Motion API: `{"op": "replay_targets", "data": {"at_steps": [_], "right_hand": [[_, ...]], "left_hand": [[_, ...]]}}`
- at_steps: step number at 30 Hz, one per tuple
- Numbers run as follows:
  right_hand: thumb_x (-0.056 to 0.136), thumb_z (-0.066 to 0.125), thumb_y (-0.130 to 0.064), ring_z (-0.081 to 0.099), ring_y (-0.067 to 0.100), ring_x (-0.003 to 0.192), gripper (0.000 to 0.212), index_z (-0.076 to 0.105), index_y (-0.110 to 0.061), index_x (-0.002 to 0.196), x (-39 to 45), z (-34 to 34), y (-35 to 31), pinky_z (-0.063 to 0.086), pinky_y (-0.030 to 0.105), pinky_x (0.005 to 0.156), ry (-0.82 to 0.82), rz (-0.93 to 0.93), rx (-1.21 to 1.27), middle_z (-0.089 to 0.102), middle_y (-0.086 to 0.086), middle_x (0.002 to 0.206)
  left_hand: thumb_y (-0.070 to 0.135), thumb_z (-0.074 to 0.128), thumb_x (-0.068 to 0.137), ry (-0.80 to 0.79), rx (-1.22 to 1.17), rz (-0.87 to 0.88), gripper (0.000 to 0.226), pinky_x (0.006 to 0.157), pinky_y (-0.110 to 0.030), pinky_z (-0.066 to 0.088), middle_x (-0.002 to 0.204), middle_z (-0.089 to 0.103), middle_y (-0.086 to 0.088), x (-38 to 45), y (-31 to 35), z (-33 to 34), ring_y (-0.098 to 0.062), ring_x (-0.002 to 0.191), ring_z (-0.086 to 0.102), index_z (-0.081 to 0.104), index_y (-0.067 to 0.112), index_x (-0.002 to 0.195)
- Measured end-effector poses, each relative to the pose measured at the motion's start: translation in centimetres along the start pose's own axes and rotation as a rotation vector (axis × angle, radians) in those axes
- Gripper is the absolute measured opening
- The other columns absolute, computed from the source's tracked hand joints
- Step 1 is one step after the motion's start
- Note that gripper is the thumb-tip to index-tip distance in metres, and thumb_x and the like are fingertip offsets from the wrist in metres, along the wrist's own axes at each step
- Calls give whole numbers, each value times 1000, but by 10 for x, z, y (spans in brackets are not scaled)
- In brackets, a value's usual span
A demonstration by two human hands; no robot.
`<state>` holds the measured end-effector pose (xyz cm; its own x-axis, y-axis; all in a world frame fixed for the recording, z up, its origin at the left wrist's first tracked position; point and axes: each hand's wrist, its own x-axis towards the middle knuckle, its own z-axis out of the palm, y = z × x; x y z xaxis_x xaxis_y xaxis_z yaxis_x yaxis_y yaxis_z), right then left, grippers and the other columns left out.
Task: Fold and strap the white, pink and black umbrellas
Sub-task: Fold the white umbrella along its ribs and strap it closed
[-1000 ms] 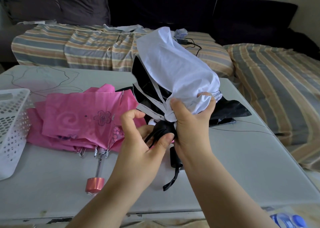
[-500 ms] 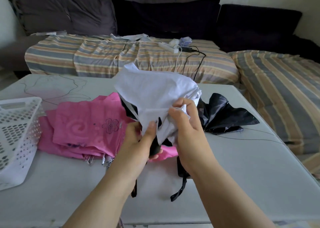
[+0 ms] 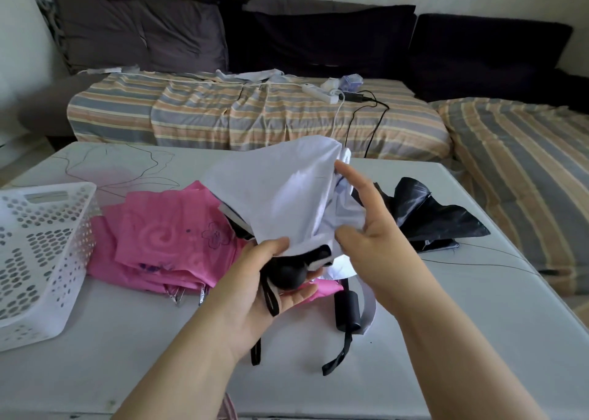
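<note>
The white umbrella (image 3: 280,193) is held above the middle of the table, its canopy loosely bunched. My left hand (image 3: 258,279) grips its round black handle from below, thumb pressed on the white cloth. My right hand (image 3: 369,238) touches the canopy's right side, thumb against the cloth, fingers spread. The pink umbrella (image 3: 165,235) lies collapsed and unwrapped on the table to the left. Behind my right hand lies the black umbrella (image 3: 427,212), canopy loose; its black handle (image 3: 347,311) with wrist strap rests nearer me.
A white perforated basket (image 3: 41,247) stands at the table's left edge. The grey table (image 3: 446,324) has a thin wire across its right side. Behind it is a sofa with striped covers (image 3: 255,113), a power strip and cables.
The white umbrella has come down from upright toward the table. My right hand has let go of the bunched cloth and spread its fingers; my left hand has shifted onto the handle.
</note>
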<state>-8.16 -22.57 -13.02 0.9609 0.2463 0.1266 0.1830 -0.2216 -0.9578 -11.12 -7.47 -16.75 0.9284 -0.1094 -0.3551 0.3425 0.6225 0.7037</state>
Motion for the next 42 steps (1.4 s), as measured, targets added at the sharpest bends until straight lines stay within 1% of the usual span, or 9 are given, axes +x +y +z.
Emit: {"op": "replay_targets", "data": {"at_steps": [5,7,12,14,18,21,26,33,42], "right_hand": [[78,31,21,37,27,61,90,57,-56,114,8,-12,13,34,39,58,-74,57,-3,66,16,81],[76,33,23,40,20,53,81,61,-45,112,11,-23,17,35,30,53,47,81,28,70,0,73],[89,51,4,54,4,58,34,64,-27,94,6,-25,6,44,16,58,373,-149,-39,67,-16,74],[88,64,-16,60,-3,80,17,63,-30,96,-5,-5,-7,44,9,74,213,-347,-158,66,-17,87],[75,74,-38,41,5,114,52,55,-34,123,-7,22,9,35,8,90,-149,-317,-677,44,-21,117],[81,61,-8,53,15,90,23,60,-18,101,-1,17,19,45,23,73,-43,-236,-705,47,-10,106],[85,49,1,54,11,49,22,53,-20,78,1,5,23,39,13,44,14,-65,-472,56,2,75],[81,50,2,48,14,53,24,61,-19,77,5,-16,29,40,24,49,190,85,-604,60,1,67],[79,72,-34,47,10,63,28,50,-16,78,-2,-14,21,38,22,54,-69,205,-761,54,-4,76]], "left_hand": [[57,62,70,121,-26,-22,66,43,-30,49,80,67,-17,-1,-3,-1,-26,58,58,65,4,109],[69,54,71,208,-2,38,69,37,-23,42,65,63,-9,2,-4,-5,-20,48,54,66,9,103],[74,51,57,347,168,184,90,55,-31,45,69,59,-9,8,-2,-11,-15,44,53,55,9,120],[77,48,59,367,218,223,93,55,-32,43,70,59,-12,9,-6,-10,-18,46,51,53,9,122],[67,30,91,329,169,235,60,47,-25,36,66,62,-7,8,-11,0,-20,50,51,60,17,105],[56,27,97,356,189,267,46,40,-23,36,52,55,0,10,-12,1,-14,38,43,53,19,102],[42,56,89,301,438,263,25,49,-28,44,59,58,-3,12,-9,-4,-18,49,52,53,18,96],[29,68,81,307,993,574,10,55,-8,41,70,64,14,3,-11,-8,-1,63,58,59,28,80],[33,67,81,324,1167,604,18,53,-10,39,65,58,7,1,-20,-6,0,64,54,53,23,81]]}}
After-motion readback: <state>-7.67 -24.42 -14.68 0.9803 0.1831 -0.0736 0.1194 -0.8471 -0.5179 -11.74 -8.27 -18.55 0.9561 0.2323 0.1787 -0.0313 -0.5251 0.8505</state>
